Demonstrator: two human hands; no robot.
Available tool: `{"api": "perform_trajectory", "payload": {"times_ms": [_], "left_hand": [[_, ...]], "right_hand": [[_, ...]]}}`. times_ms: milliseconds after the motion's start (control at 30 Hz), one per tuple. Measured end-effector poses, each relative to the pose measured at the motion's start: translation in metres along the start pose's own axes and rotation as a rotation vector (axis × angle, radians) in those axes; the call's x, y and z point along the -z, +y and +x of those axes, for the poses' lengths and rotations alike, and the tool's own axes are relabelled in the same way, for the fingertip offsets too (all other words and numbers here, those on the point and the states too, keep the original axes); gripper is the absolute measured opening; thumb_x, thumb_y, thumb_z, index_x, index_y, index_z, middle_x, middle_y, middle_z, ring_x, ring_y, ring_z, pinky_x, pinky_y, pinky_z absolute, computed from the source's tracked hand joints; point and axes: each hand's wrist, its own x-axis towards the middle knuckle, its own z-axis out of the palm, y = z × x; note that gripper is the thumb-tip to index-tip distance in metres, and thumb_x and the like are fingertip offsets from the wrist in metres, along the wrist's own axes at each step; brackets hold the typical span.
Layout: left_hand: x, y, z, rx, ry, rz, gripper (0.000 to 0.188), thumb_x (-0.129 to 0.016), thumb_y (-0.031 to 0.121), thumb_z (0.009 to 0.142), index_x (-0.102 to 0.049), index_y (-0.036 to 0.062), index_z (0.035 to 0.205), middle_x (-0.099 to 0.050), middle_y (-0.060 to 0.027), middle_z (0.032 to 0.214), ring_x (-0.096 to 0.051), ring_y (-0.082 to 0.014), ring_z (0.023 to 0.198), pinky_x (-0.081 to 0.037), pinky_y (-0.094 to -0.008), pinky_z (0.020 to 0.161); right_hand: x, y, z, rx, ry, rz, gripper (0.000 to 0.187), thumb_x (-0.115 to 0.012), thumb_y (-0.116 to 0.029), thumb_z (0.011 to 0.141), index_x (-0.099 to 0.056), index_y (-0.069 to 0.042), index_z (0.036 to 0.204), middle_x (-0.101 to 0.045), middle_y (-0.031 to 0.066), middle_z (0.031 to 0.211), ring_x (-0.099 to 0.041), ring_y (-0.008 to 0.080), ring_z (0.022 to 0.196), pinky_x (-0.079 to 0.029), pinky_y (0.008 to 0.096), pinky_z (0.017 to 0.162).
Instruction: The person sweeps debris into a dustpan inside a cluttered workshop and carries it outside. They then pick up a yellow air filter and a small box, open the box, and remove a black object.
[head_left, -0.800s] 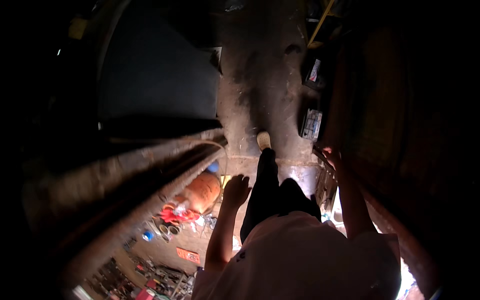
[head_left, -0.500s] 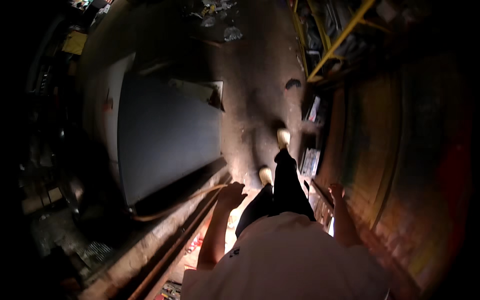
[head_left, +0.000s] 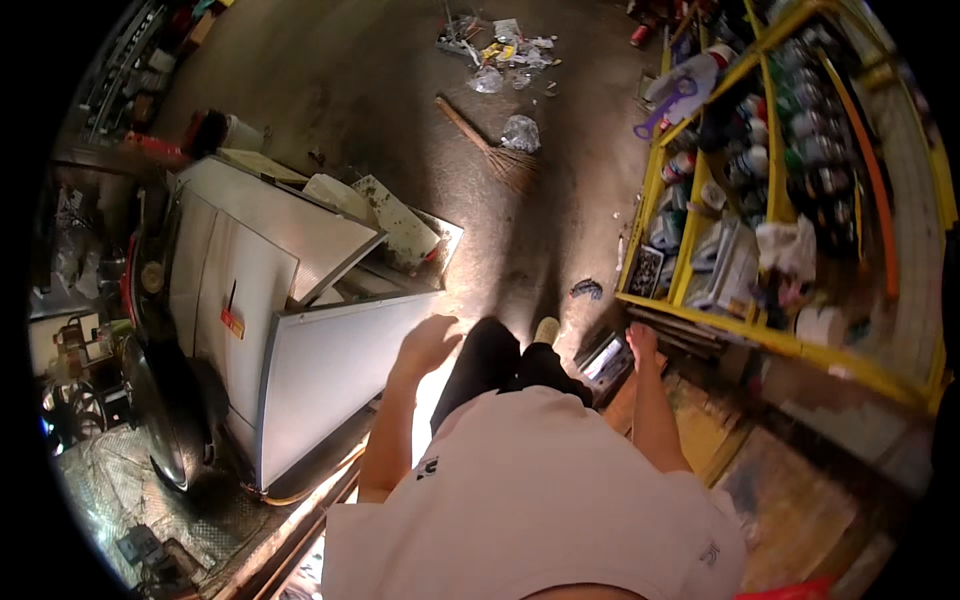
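Both hands look empty here, the left hand (head_left: 425, 345) with its fingers loosely spread and softly curved, while the right hand (head_left: 642, 342) is so foreshortened that I can't tell whether its fingers are spread or pressed together. So how far along is it? It looks like mid-walk, no handling begun: nothing appears picked up or set down, and what remains can't be read from this view. Nearest the left fingers, just to their left, stands a large flat white panel with a grey edge (head_left: 345, 370); whether they touch it, I can't say. Just left of the right fingers and nearer the body sits a dark rectangular box with a pale top (head_left: 600, 362), apparently clear of them. Right of those same fingers runs a yellow metal-framed rack (head_left: 735, 323) crowded with bottles. Well ahead of both hands, a straw broom with a wooden handle (head_left: 500, 160) lies on the floor, and beyond it there's a loose heap of clear plastic and paper litter (head_left: 505, 50). And what a change from half a second ago: the scene is far brighter, the broom comes into view, the rack shows much more fully, and just one pale shoe (head_left: 546, 329) shows instead of two.
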Motion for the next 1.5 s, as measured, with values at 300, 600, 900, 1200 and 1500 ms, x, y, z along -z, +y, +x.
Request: {"api": "perform_trajectory", "payload": {"times_ms": [300,600,900,1200,1500], "left_hand": [[0.118,-0.011,0.160,0.016,0.334,-0.186,0.024,-0.057,0.027,0.082,-0.063,0.0041,0.080,-0.061,-0.0151,0.078,-0.058,-0.0325,0.075,-0.045,-0.0406,0.067],[0.446,0.073,0.280,-0.629,0.858,-0.085,0.037,-0.068,0.021,0.072,-0.043,0.0074,0.048,-0.041,-0.0057,0.046,-0.042,-0.0233,0.041,-0.030,-0.0335,0.041],[0.640,0.070,0.368,-0.675,1.030,0.022,0.030,-0.070,0.023,0.068,-0.045,0.0087,0.061,-0.040,-0.0032,0.053,-0.039,-0.0186,0.045,-0.031,-0.0318,0.045],[0.782,-0.003,0.527,-0.870,0.861,0.081,0.029,-0.069,0.018,0.068,-0.046,0.0088,0.054,-0.041,-0.0022,0.049,-0.043,-0.0193,0.042,-0.032,-0.0321,0.042],[0.739,-0.134,0.826,-0.702,0.033,-0.261,0.033,-0.063,0.019,0.079,-0.052,0.0024,0.053,-0.046,-0.0067,0.047,-0.041,-0.0181,0.039,-0.033,-0.0301,0.040]], "right_hand": [[-0.122,-0.166,0.227,0.270,-0.127,-0.363,0.010,-0.047,-0.013,0.085,-0.054,-0.006,0.085,-0.052,0.0046,0.068,-0.050,0.0140,0.062,-0.039,0.0267,0.049],[-0.223,-0.279,0.215,-0.434,-0.047,-0.309,0.010,-0.050,-0.012,0.081,-0.052,-0.006,0.073,-0.051,0.0036,0.055,-0.041,0.0099,0.037,-0.026,0.0213,0.030],[-0.392,-0.322,0.360,-0.389,-0.107,-0.429,0.023,-0.051,-0.017,0.082,-0.054,-0.007,0.062,-0.052,0.0042,0.054,-0.045,0.0124,0.040,-0.031,0.0249,0.033],[-0.709,-0.459,0.502,0.052,-0.241,-0.409,0.017,-0.054,-0.015,0.084,-0.059,0.000,0.091,-0.061,0.0071,0.079,-0.057,0.0141,0.066,-0.047,0.0273,0.055],[-0.902,-0.432,0.582,0.086,0.052,-0.520,0.021,-0.058,-0.019,0.080,-0.062,-0.001,0.090,-0.064,0.0087,0.077,-0.060,0.0165,0.071,-0.048,0.0294,0.064]]}}
